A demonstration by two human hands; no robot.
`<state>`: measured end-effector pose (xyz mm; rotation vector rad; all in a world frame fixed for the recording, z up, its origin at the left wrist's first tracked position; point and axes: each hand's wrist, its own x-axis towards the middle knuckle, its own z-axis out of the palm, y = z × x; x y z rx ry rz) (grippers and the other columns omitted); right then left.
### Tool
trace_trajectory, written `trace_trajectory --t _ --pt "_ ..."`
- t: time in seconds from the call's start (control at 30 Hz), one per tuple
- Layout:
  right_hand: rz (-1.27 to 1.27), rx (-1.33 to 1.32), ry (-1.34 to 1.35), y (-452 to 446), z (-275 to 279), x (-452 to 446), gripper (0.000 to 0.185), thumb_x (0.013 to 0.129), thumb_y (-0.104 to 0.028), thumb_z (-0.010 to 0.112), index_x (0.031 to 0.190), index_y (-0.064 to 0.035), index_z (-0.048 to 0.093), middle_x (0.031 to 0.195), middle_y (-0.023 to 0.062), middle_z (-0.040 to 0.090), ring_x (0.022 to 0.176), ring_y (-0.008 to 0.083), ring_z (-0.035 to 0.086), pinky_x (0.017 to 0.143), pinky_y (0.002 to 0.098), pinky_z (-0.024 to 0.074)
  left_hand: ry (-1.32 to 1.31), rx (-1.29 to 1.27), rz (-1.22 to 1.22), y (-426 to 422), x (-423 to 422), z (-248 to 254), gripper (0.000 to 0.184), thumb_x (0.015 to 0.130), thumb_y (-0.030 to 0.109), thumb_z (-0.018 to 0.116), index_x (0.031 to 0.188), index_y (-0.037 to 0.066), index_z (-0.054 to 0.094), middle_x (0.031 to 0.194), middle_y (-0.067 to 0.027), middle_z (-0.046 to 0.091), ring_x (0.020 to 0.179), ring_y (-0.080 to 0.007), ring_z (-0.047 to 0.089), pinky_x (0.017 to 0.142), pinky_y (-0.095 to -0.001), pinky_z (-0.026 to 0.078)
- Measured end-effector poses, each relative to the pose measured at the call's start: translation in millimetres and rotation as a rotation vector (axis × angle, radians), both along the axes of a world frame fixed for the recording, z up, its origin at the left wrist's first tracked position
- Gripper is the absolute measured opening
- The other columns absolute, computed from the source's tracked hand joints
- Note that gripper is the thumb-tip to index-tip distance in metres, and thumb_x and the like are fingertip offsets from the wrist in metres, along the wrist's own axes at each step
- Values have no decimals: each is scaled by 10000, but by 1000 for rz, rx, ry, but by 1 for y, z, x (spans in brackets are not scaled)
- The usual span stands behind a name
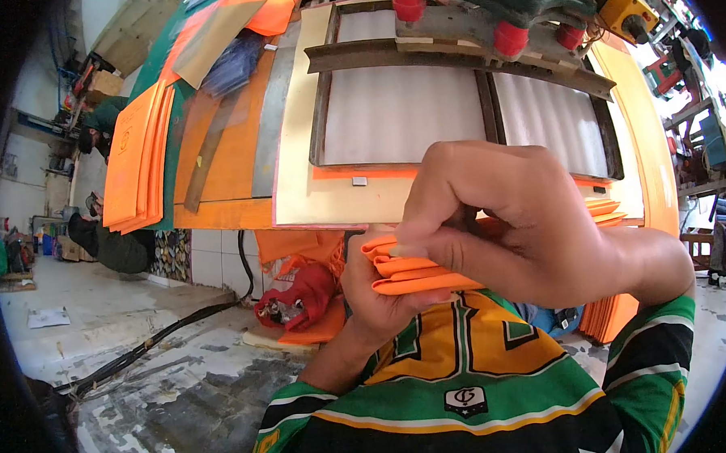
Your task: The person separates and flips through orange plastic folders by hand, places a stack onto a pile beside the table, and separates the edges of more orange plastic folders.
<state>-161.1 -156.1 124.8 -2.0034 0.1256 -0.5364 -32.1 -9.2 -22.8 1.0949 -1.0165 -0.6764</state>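
Close to my chest I hold a folded bundle of orange cloth (414, 275), its several layers showing at the near end. My left hand (370, 295) supports it from the left and below, with the thumb along its lower edge. From above, my right hand (525, 219) bends over the bundle, thumb and curled forefinger pinching its upper layers. My other right fingers are partly hidden behind the hand. Just beyond my hands lies the cream board (296, 181) with a dark metal frame (316, 119) on it.
A green machine (499, 2) with red knobs stands on a metal bar (453, 56). Orange folded pieces (137, 159) hang over the table's left side. Below are a red bag (301, 294) and a black cable (157, 341). Another person (112, 237) is at far left.
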Motion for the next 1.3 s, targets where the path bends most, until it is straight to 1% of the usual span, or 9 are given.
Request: trace_trajectory --t 0.07,0.2,0.37,0.6,0.7,0.8,0.9,1.17,1.3 --pt "-19 16 -40 1 -1 0 96 890 93 659 955 23 643 894 98 639 746 139 629 626 252 472 -170 4 -13 1 5 2 849 731 565 858 1214 -2 451 1084 -97 634 972 -176 670 825 -319 546" --pt "-15 -4 -49 2 -1 -1 106 882 97 656 951 18 647 895 99 642 746 155 636 624 263 471 -164 -18 -41 4 3 -6 849 733 560 860 1226 3 450 1090 -101 635 973 -179 672 828 -320 546" --pt "-12 -30 -53 4 -1 0 102 861 88 668 921 8 652 877 99 639 753 200 639 629 283 480 -3 22 -6 8 -3 -3 853 722 538 879 1229 5 450 1093 -103 635 990 -187 666 855 -328 540" --pt "2 -87 -81 6 -3 3 112 822 88 687 881 0 654 837 95 635 738 239 632 625 310 488 52 57 -1 3 -5 7 843 717 522 892 1226 7 461 1108 -107 631 1011 -196 661 874 -337 535" --pt "-18 -93 -117 4 -1 1 112 845 100 675 903 10 644 853 95 631 729 207 627 617 294 478 53 -27 14 1 -3 6 852 709 522 898 1228 7 462 1101 -104 628 997 -194 661 863 -338 535" --pt "-81 29 -21 4 1 -2 113 873 109 662 934 19 632 871 95 627 731 167 619 610 273 467 -74 15 -44 6 0 1 847 712 523 897 1219 8 457 1090 -95 626 990 -188 662 861 -337 535" --pt "-45 -29 -78 2 -1 -1 112 893 109 653 959 23 625 886 96 622 735 135 611 608 256 458 -56 42 -19 5 -2 -1 830 720 524 892 1202 9 454 1082 -89 624 982 -182 662 858 -329 534" --pt "-49 -133 -109 4 -2 3 132 832 114 677 915 18 638 851 104 632 750 218 633 627 296 480 66 35 9 6 -6 2 836 716 514 899 1209 6 454 1090 -86 629 979 -179 664 851 -317 536" --pt "-36 -157 -86 6 -1 5 120 809 103 690 879 16 644 832 107 629 749 239 632 631 302 485 -19 21 -1 6 -4 3 853 707 506 906 1222 -1 452 1094 -90 633 987 -182 663 858 -315 535"
